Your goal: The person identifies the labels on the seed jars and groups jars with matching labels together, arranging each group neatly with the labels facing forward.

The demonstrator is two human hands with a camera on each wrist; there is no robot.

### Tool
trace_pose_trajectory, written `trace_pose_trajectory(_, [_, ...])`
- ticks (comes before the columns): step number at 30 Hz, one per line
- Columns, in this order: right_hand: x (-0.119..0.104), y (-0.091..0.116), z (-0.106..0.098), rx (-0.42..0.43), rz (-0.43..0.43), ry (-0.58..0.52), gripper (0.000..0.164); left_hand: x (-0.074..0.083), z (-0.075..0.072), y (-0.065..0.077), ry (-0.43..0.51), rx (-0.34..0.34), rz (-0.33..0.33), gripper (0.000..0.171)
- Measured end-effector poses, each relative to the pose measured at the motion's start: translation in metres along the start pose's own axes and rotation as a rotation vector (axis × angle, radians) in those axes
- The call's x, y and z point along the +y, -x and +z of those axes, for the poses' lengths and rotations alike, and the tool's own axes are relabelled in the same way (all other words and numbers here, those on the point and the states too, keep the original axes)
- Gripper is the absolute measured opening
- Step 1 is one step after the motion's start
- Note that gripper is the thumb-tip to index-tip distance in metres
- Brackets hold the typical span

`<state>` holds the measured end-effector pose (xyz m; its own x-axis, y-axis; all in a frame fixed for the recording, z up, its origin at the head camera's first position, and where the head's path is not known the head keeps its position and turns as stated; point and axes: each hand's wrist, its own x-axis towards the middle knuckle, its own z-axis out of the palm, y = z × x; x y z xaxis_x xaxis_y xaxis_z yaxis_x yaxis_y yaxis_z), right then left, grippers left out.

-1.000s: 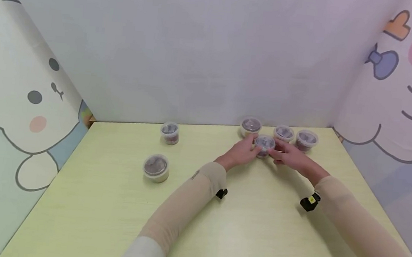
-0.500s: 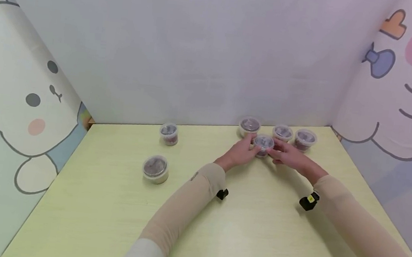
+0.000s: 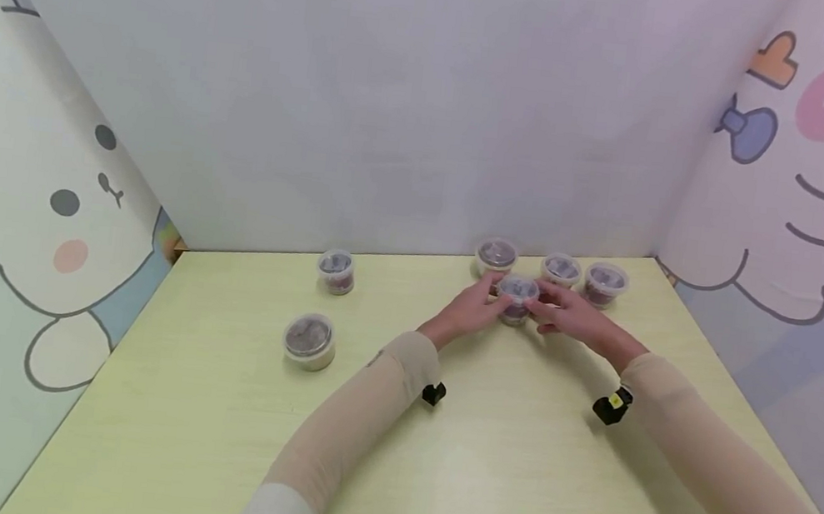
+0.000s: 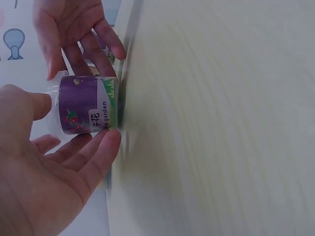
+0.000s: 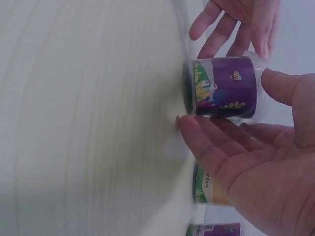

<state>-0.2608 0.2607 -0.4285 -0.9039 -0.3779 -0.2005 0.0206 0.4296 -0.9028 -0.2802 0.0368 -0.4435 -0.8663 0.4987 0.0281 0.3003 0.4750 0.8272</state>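
A small lidded plastic tub (image 3: pixel 517 291) with a purple printed label (image 4: pixel 81 105) stands upright between both hands near the back of the table. My left hand (image 3: pixel 468 308) holds it from the left, thumb at the lid rim and fingers along the side. From the right, my right hand (image 3: pixel 576 314) grips the same tub, its thumb (image 5: pixel 279 87) at the lid and its fingers by the lower side. A wider lidded tub (image 3: pixel 496 255) sits just behind the left fingertips. Behind the right hand are two more tubs, one nearer (image 3: pixel 561 270) and one farther right (image 3: pixel 606 284).
On the table's left half stand a small purple-labelled tub (image 3: pixel 337 272) and, closer to me, a wider pale tub (image 3: pixel 308 341). A white wall covering (image 3: pixel 396 121) rises at the table's back edge, with cartoon-printed panels on both sides.
Both hands have brought the held tub slightly left and toward me, away from the tubs behind it. More of its purple side shows now. The other tubs have stayed in place.
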Motion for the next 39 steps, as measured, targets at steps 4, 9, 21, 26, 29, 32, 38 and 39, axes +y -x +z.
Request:
trace_pose_trajectory(4, [-0.004,0.000,0.003,-0.002,-0.002,-0.010,0.068,-0.002,-0.006,0.008,0.075,-0.015,-0.010,0.058])
trace_pose_trajectory(9, [-0.013,0.003,0.008,-0.006,-0.020,-0.050,0.074,-0.002,-0.013,0.018,0.207,0.006,-0.005,0.058])
trace_pose_trajectory(21, [-0.045,0.005,0.034,-0.005,-0.006,-0.120,0.083,0.007,-0.044,0.049,0.352,0.018,-0.012,0.059])
trace_pose_trajectory(26, [-0.064,0.007,0.047,-0.044,-0.028,-0.206,0.078,0.009,-0.062,0.064,0.409,0.018,-0.012,0.056])
trace_pose_trajectory(29, [-0.074,0.007,0.055,-0.068,-0.033,-0.271,0.074,0.011,-0.073,0.075,0.436,0.019,-0.007,0.052])
trace_pose_trajectory(32, [-0.082,0.006,0.064,-0.092,-0.044,-0.335,0.072,0.012,-0.084,0.086,0.461,0.031,0.011,0.049])
trace_pose_trajectory(38, [-0.095,0.003,0.076,-0.115,-0.081,-0.429,0.071,0.013,-0.099,0.101,0.476,0.067,0.048,0.048])
trace_pose_trajectory(39, [-0.097,0.003,0.077,-0.115,-0.084,-0.429,0.071,0.013,-0.100,0.103,0.473,0.072,0.052,0.048])
